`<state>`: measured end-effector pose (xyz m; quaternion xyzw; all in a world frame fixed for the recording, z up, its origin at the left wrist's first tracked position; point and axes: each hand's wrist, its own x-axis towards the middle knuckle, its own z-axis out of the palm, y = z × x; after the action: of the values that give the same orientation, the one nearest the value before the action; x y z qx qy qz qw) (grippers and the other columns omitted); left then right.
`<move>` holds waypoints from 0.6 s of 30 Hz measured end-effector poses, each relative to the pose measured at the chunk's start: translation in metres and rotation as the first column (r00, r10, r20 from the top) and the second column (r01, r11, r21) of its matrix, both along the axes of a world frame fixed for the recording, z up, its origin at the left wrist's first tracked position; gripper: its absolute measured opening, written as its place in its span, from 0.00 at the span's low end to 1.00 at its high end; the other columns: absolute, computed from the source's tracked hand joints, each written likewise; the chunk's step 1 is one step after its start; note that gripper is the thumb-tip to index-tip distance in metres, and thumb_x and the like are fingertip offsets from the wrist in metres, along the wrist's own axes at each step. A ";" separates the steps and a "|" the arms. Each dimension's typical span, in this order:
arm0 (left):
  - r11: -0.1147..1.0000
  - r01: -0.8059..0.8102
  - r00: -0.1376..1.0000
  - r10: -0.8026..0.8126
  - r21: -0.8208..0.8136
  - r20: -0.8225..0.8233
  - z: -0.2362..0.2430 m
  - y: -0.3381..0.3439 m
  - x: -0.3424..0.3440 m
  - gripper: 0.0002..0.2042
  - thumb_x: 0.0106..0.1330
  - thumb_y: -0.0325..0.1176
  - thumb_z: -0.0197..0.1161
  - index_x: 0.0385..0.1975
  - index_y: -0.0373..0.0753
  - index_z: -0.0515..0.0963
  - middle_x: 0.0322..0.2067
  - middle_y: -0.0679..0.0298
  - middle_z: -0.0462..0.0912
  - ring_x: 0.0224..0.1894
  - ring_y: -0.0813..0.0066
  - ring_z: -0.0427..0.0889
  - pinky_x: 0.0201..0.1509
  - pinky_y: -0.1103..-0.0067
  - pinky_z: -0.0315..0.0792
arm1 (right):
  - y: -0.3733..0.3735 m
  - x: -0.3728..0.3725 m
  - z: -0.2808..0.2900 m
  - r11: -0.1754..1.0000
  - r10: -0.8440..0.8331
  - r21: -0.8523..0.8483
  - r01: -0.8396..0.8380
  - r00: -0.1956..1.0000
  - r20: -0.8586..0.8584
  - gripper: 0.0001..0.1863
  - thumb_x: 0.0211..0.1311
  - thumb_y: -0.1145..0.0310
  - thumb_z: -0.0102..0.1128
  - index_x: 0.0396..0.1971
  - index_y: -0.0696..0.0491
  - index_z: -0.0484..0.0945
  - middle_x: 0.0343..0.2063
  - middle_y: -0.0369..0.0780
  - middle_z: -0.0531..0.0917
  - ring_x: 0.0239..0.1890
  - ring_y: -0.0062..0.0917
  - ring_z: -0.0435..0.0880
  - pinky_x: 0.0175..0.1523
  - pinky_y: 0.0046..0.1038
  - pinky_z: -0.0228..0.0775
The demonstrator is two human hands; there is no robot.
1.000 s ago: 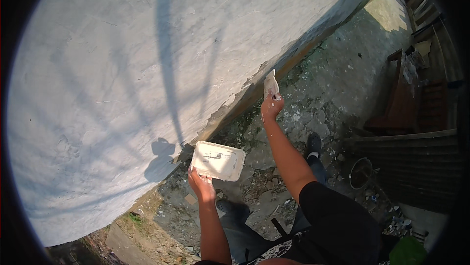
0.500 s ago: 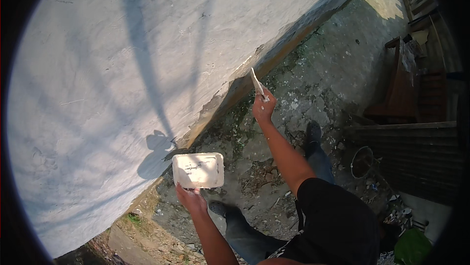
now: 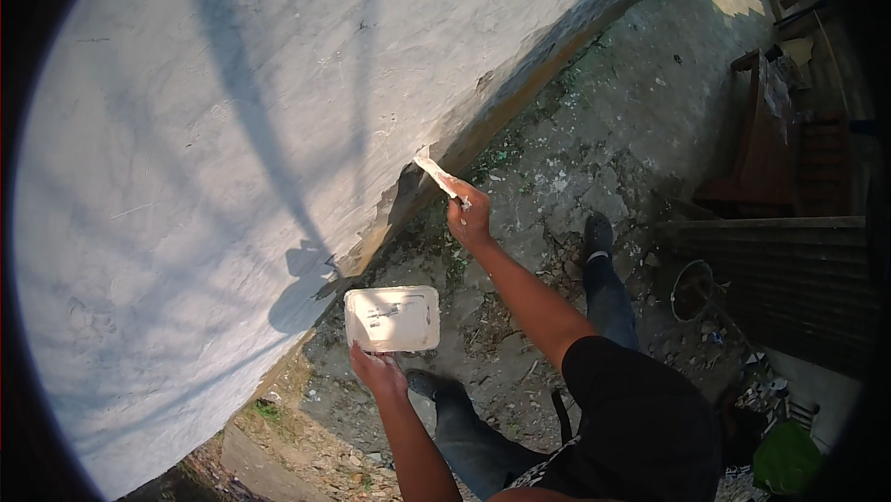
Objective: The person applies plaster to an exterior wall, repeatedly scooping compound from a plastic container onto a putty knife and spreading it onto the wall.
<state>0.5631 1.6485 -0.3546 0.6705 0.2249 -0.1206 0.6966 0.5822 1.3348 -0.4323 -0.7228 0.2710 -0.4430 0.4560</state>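
My left hand (image 3: 379, 372) grips a shallow rectangular white tray (image 3: 352, 318) by its near edge. White paste or paint coats the inside of this tray, with dark scraped marks in the middle. My right hand (image 3: 471, 214) is closed around a flat, white-smeared hand tool (image 3: 434, 174), whose exact kind I cannot make out. The tool's tip is at the lower part of the whitish wall (image 3: 204, 140), by a dark patch where the coating is broken away. Whether it touches the wall is hard to tell. White smears mark my right fingers.
Cracked concrete ground (image 3: 640, 103) with loose rubble runs along the wall's foot. To the right are a brown wooden piece of furniture (image 3: 756, 145), corrugated sheeting (image 3: 770, 265), a bucket (image 3: 693, 290) and a green object (image 3: 785, 457). My booted feet stand below my arms.
My right hand has moved left and slightly down, bringing the tool's tip to the wall's broken lower edge. The tray in my left hand has shifted slightly right.
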 end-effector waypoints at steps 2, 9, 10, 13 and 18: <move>0.993 -0.087 0.989 0.076 -0.080 -0.124 0.016 -0.010 0.003 0.20 0.72 0.44 0.50 0.56 0.37 0.67 0.50 0.61 0.73 0.50 0.69 0.75 0.50 0.75 0.71 | -0.031 -0.012 0.002 0.990 -0.047 0.137 0.039 0.997 0.053 0.19 0.55 0.82 0.48 0.46 0.63 0.81 0.42 0.47 0.85 0.45 0.32 0.85 0.52 0.27 0.73; 0.990 0.122 0.992 -0.123 0.069 0.015 0.013 -0.026 -0.001 0.19 0.73 0.43 0.49 0.56 0.37 0.67 0.50 0.60 0.73 0.50 0.70 0.75 0.51 0.75 0.72 | -0.124 0.032 0.046 0.802 -0.487 0.408 0.436 0.873 0.025 0.20 0.56 0.81 0.52 0.51 0.64 0.77 0.34 0.52 0.85 0.35 0.40 0.86 0.41 0.32 0.73; 0.998 0.061 0.998 -0.062 -0.033 -0.023 0.015 -0.037 -0.002 0.19 0.73 0.43 0.49 0.56 0.37 0.67 0.51 0.60 0.73 0.51 0.70 0.75 0.51 0.74 0.72 | -0.122 0.048 0.051 0.855 -0.480 0.214 0.472 0.877 -0.018 0.22 0.55 0.81 0.52 0.52 0.64 0.76 0.35 0.54 0.84 0.35 0.43 0.86 0.41 0.32 0.73; 0.996 0.016 0.998 -0.022 -0.087 -0.067 0.014 -0.045 -0.008 0.20 0.74 0.41 0.48 0.59 0.36 0.64 0.55 0.57 0.69 0.56 0.65 0.72 0.55 0.70 0.71 | -0.073 0.072 0.059 0.929 -0.369 0.054 0.367 0.928 0.039 0.21 0.54 0.78 0.50 0.49 0.67 0.78 0.30 0.54 0.83 0.28 0.38 0.82 0.38 0.32 0.73; 0.991 0.003 0.999 -0.010 -0.132 -0.049 0.010 -0.032 -0.004 0.20 0.74 0.40 0.48 0.61 0.37 0.63 0.59 0.54 0.66 0.61 0.61 0.69 0.59 0.66 0.69 | -0.057 0.016 0.037 0.975 -0.121 -0.159 0.157 0.969 0.215 0.20 0.55 0.80 0.51 0.49 0.66 0.78 0.32 0.52 0.84 0.32 0.37 0.85 0.39 0.32 0.75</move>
<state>0.5591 1.6161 -0.3450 0.6205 0.2313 -0.1541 0.7333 0.5982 1.2782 -0.3950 -0.6899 0.2331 -0.5677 0.3839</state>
